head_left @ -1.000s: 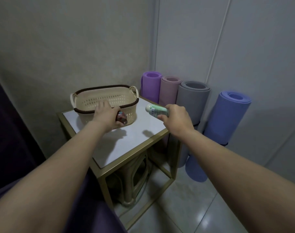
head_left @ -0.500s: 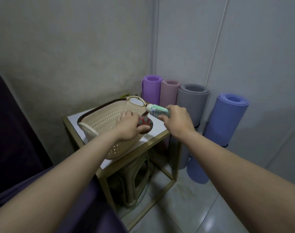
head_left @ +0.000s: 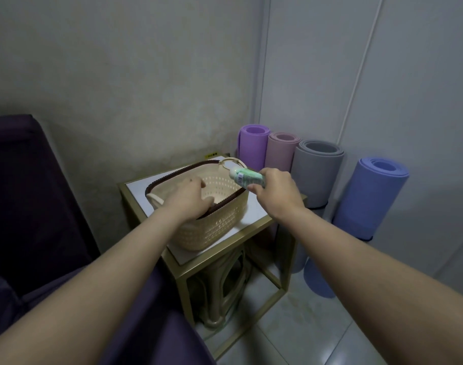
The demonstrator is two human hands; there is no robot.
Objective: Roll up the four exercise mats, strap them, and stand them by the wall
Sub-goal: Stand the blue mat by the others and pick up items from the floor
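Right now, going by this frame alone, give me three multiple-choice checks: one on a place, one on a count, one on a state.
1. Where is the left hand? A) inside the basket B) on the floor C) on a mat
2. How many rolled mats stand by the wall? A) two B) four C) six
3. The right hand is: A) empty B) gripping a green-and-white bottle C) holding a strap
Answers: 1 A, its fingers reach below the basket's rim; 2 B, purple, pink, grey and blue rolls; 3 B, its fingers curl round the bottle.
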